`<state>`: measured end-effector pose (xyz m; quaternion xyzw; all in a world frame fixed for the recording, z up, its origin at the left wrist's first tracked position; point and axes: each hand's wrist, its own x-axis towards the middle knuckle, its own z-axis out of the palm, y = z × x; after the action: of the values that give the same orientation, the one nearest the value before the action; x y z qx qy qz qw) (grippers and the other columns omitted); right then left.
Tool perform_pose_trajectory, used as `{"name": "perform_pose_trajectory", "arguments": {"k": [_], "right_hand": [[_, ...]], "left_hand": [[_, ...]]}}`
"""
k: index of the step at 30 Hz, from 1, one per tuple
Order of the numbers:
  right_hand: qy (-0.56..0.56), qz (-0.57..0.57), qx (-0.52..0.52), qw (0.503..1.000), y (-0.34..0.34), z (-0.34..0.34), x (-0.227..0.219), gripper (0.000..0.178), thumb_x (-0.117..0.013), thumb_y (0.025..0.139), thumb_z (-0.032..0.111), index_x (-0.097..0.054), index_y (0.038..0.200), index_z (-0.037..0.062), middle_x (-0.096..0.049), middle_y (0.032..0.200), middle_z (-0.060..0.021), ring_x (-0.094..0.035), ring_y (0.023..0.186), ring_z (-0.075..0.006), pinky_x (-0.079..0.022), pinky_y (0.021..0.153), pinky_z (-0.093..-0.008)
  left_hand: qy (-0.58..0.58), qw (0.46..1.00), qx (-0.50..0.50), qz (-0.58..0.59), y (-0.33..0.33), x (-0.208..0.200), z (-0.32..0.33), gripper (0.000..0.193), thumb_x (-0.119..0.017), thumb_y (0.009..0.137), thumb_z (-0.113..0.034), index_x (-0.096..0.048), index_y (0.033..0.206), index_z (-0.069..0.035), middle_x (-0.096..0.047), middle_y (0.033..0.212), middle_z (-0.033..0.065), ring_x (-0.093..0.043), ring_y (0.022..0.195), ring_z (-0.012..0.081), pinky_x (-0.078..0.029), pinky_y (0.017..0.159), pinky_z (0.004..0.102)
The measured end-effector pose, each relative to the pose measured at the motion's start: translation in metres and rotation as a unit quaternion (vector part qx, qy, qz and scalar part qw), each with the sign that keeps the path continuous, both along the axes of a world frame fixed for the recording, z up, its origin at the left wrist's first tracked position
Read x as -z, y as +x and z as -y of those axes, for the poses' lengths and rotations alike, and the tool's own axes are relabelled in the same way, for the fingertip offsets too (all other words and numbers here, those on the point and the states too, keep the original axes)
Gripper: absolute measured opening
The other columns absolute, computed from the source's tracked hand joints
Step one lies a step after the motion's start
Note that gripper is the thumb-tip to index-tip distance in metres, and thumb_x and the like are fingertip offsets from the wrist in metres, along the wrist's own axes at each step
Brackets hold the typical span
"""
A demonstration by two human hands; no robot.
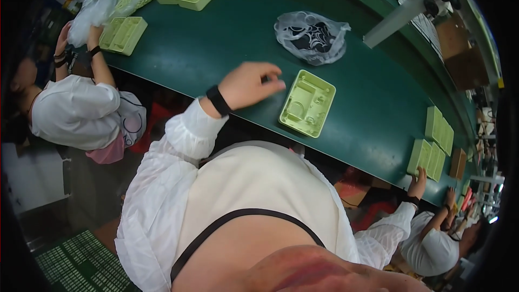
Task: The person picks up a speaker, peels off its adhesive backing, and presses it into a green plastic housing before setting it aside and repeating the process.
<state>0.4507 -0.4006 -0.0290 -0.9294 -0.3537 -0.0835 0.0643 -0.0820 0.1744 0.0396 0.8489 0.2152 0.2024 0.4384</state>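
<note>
My left hand hovers over the green table, palm down, with its fingers loosely bent and the thumb apart. It holds nothing. Just right of it lies a light green plastic housing with an open top, inner ribs, posts and a round ring moulded inside. Far to the right, my right hand has its fingers on the near edge of a light green plastic box. This box stands against others like it; the fingertips are small and partly hidden there.
Beyond the housing sits a clear plastic bag of black and white ring-shaped parts. A grey metal post rises at the back right. More green boxes stand at left beside a co-worker handling a bag. Another person works at far right.
</note>
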Motion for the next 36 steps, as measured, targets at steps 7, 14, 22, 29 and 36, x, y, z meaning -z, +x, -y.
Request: {"name": "perform_pose_trajectory", "arguments": {"k": [7, 14, 22, 29, 36], "right_hand": [[-0.005, 0.139, -0.007, 0.99, -0.07, -0.056, -0.023, 0.05, -0.07, 0.084, -0.004, -0.062, 0.133, 0.0048, -0.061, 0.141, -0.0197, -0.057, 0.129, -0.0407, -0.047, 0.105, -0.0435], [0.25, -0.196, -0.177, 0.932, -0.29, -0.251, -0.08, 0.056, -0.079, 0.079, 0.003, -0.062, 0.133, 0.004, -0.063, 0.141, -0.012, -0.063, 0.093, -0.019, -0.051, 0.076, -0.0294], [0.092, -0.222, -0.393, 0.887, -0.349, -0.342, -0.087, 0.054, -0.085, 0.075, 0.017, -0.066, 0.124, 0.0037, -0.063, 0.14, -0.0179, -0.07, 0.097, -0.0361, -0.056, 0.079, -0.04], [0.033, -0.154, -0.407, 0.9, -0.354, -0.343, -0.066, 0.021, -0.076, 0.083, 0.011, -0.069, 0.102, 0.0052, -0.069, 0.126, -0.0146, -0.069, 0.096, -0.0378, -0.056, 0.079, -0.0459], [0.081, -0.14, -0.38, 0.911, -0.356, -0.331, -0.048, 0.014, -0.074, 0.086, 0.01, -0.069, 0.098, 0.0051, -0.07, 0.121, -0.0134, -0.071, 0.088, -0.0351, -0.057, 0.074, -0.0433]], "left_hand": [[0.196, 0.918, -0.323, -0.125, -0.053, -0.01, -0.19, 0.039, -0.068, 0.093, -0.042, -0.076, 0.109, -0.008, -0.075, 0.108, 0.0162, -0.072, 0.098, 0.0358, -0.057, 0.085, 0.0439], [0.24, 0.831, -0.45, -0.221, -0.093, 0.024, -0.369, 0.051, -0.065, 0.09, -0.038, -0.069, 0.131, -0.009, -0.069, 0.131, 0.0179, -0.065, 0.122, 0.0352, -0.052, 0.102, 0.0456], [0.168, 0.849, -0.378, -0.327, -0.099, 0.022, -0.394, 0.053, -0.063, 0.088, -0.045, -0.072, 0.125, -0.008, -0.071, 0.128, 0.0178, -0.067, 0.118, 0.035, -0.052, 0.1, 0.0457], [0.23, 0.841, -0.392, -0.294, -0.104, 0.027, -0.374, 0.049, -0.064, 0.086, -0.052, -0.078, 0.114, -0.015, -0.075, 0.114, 0.0145, -0.07, 0.108, 0.0355, -0.055, 0.093, 0.0466], [0.284, 0.831, -0.38, -0.289, -0.109, 0.019, -0.308, 0.048, -0.064, 0.085, -0.055, -0.08, 0.11, -0.018, -0.077, 0.11, 0.0129, -0.071, 0.104, 0.0357, -0.056, 0.09, 0.0453]]}}
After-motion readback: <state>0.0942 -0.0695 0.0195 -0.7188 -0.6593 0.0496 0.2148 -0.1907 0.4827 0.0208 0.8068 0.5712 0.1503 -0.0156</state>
